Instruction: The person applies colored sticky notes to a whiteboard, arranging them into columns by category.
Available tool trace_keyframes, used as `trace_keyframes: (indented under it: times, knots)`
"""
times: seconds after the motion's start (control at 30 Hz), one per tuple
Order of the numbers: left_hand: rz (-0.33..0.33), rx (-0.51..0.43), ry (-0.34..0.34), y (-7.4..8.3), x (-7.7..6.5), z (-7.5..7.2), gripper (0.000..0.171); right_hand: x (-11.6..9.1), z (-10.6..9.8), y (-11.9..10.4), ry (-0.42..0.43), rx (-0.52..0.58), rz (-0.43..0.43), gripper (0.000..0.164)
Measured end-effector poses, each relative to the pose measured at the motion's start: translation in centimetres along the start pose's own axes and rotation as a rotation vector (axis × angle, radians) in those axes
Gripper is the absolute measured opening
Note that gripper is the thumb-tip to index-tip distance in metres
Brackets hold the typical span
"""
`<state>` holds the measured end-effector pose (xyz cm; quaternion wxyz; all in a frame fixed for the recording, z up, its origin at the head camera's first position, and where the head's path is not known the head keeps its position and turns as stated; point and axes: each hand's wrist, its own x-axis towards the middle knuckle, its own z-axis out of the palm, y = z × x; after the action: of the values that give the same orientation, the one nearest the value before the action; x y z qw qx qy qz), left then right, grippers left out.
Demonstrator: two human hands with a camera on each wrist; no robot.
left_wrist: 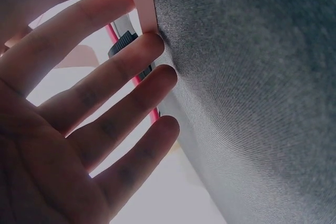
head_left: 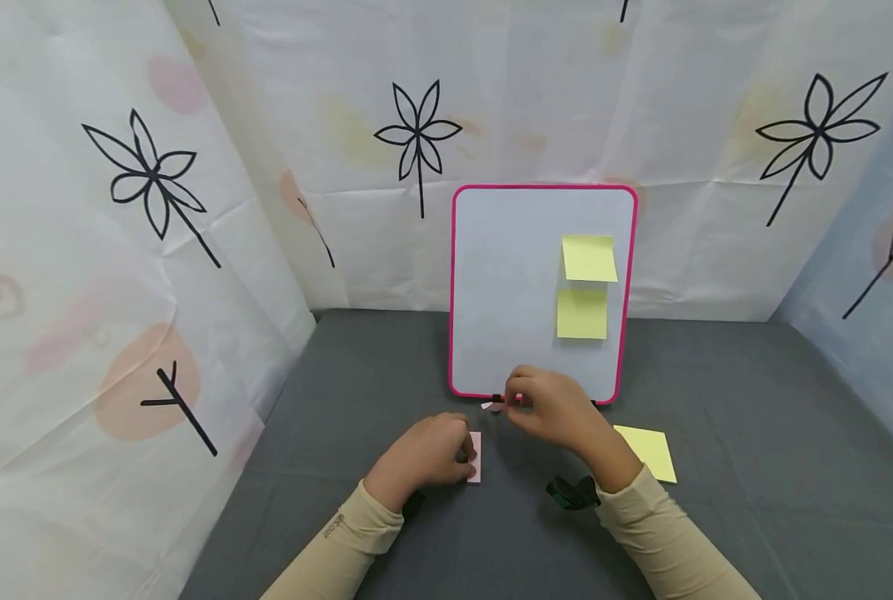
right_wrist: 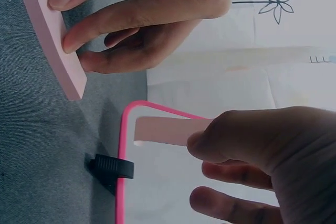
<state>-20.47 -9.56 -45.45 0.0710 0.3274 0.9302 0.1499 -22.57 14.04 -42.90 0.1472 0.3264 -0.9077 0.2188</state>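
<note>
A narrow pink sticky-note pad [right_wrist: 55, 45] lies on the grey table. My left hand [head_left: 427, 454] rests beside it, thumb tip and fingertips touching the pad along its near side; in the left wrist view the fingers are spread and fairly straight. Between thumb and forefinger, my right hand [head_left: 555, 408] pinches a single pink sticky note [right_wrist: 163, 129], its free end sticking out in front of the whiteboard's lower edge. The whiteboard [head_left: 506, 275], with a pink frame, stands upright just behind both hands. Two yellow sticky notes, an upper one [head_left: 589, 258] and a lower one [head_left: 581, 314], are stuck to its right side.
A yellow sticky note or pad [head_left: 652, 454] lies on the table, partly behind the right forearm. A black clip [right_wrist: 118, 166] grips the board's bottom edge. White patterned cloth [head_left: 304, 100] hangs around the back and sides of the grey table [head_left: 724, 433].
</note>
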Motion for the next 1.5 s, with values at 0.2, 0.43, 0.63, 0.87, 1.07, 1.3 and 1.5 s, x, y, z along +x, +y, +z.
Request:
trace_keyframes:
  times: [0.2, 0.43, 0.63, 0.87, 1.07, 1.3, 1.5]
  knots:
    - [0.005, 0.032, 0.016, 0.3, 0.1, 0.0, 0.008, 0.4, -0.8, 0.1, 0.087, 0.000, -0.026, 0.021]
    - [-0.008, 0.041, 0.009, 0.2, 0.1, 0.0, 0.005, 1.2, -2.0, 0.2, 0.211, 0.007, -0.057, 0.018]
    - [-0.012, 0.036, 0.007, 0.0, 0.0, 0.0, 0.005, 2.6, -3.3, 0.6, 0.323, 0.041, -0.056, 0.017]
    - [0.006, 0.033, 0.014, 0.0, -0.1, -0.1, 0.008, 4.2, -4.7, 1.2, 0.435, 0.085, -0.011, 0.014]
    - [0.006, 0.042, 0.012, 0.3, -0.1, -0.2, 0.008, 4.8, -5.3, 1.8, 0.502, 0.125, 0.028, 0.011]
    - [0.021, 0.056, 0.003, 0.6, 0.2, 0.1, 0.006, 4.8, -5.3, 2.6, 0.535, 0.119, 0.082, 0.010]
    - [0.001, 0.049, -0.003, 0.2, 0.2, 0.1, 0.007, 5.7, -4.8, 3.0, 0.507, 0.119, 0.076, 0.009]
